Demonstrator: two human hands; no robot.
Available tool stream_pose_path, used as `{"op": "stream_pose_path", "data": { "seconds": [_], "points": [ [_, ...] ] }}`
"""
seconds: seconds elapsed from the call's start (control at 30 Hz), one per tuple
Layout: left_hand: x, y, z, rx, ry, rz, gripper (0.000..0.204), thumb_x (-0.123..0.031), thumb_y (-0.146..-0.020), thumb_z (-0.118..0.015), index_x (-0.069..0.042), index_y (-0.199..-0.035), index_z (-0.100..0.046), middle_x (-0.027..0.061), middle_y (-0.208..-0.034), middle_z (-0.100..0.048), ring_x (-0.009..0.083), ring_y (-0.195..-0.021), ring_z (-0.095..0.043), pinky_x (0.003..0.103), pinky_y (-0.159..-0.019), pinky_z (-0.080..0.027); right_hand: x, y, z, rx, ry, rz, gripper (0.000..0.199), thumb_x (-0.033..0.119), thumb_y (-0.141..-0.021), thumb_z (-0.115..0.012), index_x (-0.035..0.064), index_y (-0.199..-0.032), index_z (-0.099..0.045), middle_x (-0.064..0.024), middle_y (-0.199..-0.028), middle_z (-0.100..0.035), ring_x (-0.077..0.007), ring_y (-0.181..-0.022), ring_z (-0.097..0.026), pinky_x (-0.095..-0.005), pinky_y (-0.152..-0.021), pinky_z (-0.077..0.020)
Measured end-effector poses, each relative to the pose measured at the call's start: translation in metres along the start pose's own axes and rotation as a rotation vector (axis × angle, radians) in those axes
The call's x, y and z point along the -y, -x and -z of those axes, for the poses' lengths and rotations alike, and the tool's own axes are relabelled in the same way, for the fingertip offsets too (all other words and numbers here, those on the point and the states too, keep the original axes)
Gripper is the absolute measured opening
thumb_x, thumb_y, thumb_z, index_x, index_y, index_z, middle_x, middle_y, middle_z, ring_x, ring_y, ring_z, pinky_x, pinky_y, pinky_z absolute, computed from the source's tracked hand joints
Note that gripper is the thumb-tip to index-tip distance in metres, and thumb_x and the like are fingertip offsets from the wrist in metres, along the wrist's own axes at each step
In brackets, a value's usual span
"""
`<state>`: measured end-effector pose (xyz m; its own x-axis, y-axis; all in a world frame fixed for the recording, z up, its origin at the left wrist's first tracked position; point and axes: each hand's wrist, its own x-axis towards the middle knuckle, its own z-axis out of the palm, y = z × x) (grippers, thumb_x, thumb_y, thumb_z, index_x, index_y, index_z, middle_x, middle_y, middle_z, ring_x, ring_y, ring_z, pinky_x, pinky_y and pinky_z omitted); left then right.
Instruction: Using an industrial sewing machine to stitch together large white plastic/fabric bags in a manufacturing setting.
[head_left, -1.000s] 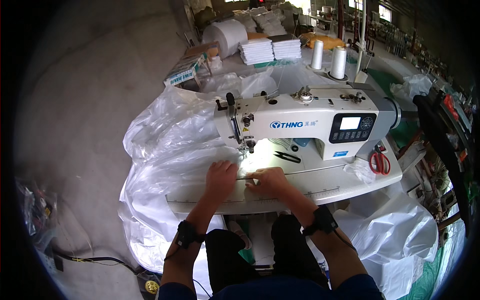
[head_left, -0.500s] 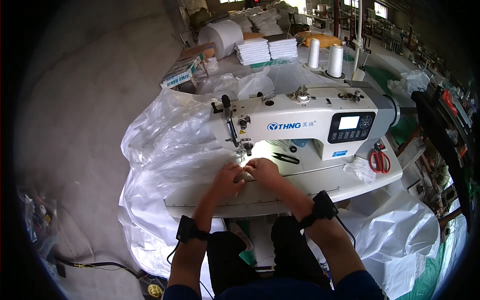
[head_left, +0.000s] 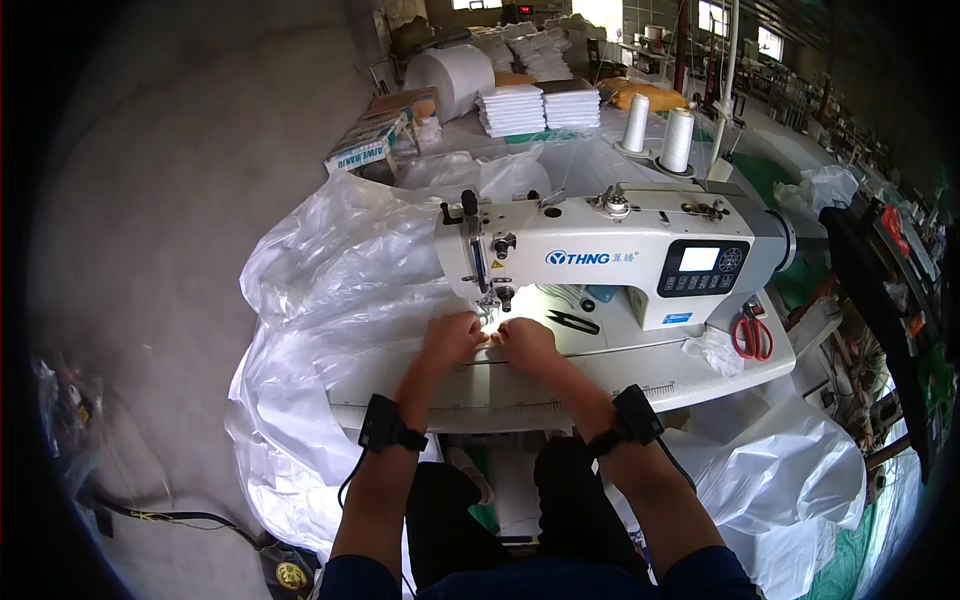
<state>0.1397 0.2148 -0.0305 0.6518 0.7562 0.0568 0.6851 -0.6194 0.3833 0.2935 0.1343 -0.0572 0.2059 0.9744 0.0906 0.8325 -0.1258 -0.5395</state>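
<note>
Both my hands are at the needle end of a white sewing machine (head_left: 620, 245), just in front of its lit presser foot (head_left: 488, 306). My left hand (head_left: 453, 339) is closed, its fingers curled down beside the foot. Close by on the other side, my right hand (head_left: 526, 343) is pinched shut, fingertips almost meeting the left's. What sits between the fingers is too small and glare-washed to make out. A large white plastic sheet (head_left: 330, 260) lies bunched to the left of the machine, spilling over the table's edge.
Black thread snips (head_left: 574, 321) lie under the machine arm. Red-handled scissors (head_left: 752, 337) rest at the right end beside crumpled white scrap (head_left: 716, 350). Behind stand thread cones (head_left: 676, 140) and folded white stacks (head_left: 511, 109). More white sheeting (head_left: 780, 460) hangs at lower right.
My left hand has curled its fingers inward and turned toward the presser foot. My right hand stays near the needle with its fingers bent further down. The whole view has shifted slightly.
</note>
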Motion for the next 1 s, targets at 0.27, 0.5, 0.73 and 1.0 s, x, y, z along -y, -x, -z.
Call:
{"op": "stream_pose_path", "data": {
  "seconds": [0.27, 0.5, 0.73, 1.0],
  "points": [
    [0.002, 0.036, -0.037, -0.456, 0.06, -0.133, 0.018, -0.027, -0.083, -0.067, -0.014, -0.094, -0.073, 0.0057, -0.094, -0.065, 0.0288, -0.099, -0.057, 0.044, -0.089, -0.043, 0.001, -0.01, 0.012, 0.231, -0.153, -0.1, 0.027, 0.034, -0.09, -0.062, 0.01, -0.098, -0.072, -0.0047, -0.069, -0.069, -0.0175, -0.063, -0.067, -0.0342, -0.066, -0.0517],
    [0.023, 0.015, -0.03, -0.159, 0.189, -0.045, 0.024, -0.034, -0.083, -0.064, -0.014, -0.092, -0.074, 0.0058, -0.098, -0.068, 0.0309, -0.102, -0.058, 0.044, -0.093, -0.042, -0.011, 0.005, 0.011, 0.184, -0.293, -0.009, 0.03, 0.027, -0.087, -0.066, 0.013, -0.113, -0.069, -0.0024, -0.081, -0.072, -0.0114, -0.061, -0.066, -0.0286, -0.063, -0.0506],
    [0.015, 0.009, -0.014, -0.041, 0.062, 0.029, 0.029, -0.039, -0.083, -0.062, -0.012, -0.086, -0.073, 0.0101, -0.098, -0.068, 0.0332, -0.103, -0.057, 0.048, -0.094, -0.041, 0.001, -0.005, 0.012, 0.179, -0.212, -0.128, 0.024, 0.032, -0.086, -0.064, 0.0107, -0.083, -0.073, -0.0026, -0.063, -0.068, -0.0142, -0.058, -0.066, -0.0311, -0.061, -0.0506],
    [-0.01, 0.032, -0.02, -0.43, -0.33, -0.114, 0.017, -0.015, -0.083, -0.059, -0.009, -0.095, -0.069, 0.007, -0.11, -0.064, 0.0298, -0.104, -0.057, 0.043, -0.092, -0.043, 0.017, -0.013, 0.018, 0.191, -0.117, -0.246, 0.037, 0.029, -0.086, -0.059, 0.0093, -0.056, -0.067, -0.0051, -0.054, -0.064, -0.0192, -0.054, -0.064, -0.0335, -0.059, -0.0508]
  ]
}}
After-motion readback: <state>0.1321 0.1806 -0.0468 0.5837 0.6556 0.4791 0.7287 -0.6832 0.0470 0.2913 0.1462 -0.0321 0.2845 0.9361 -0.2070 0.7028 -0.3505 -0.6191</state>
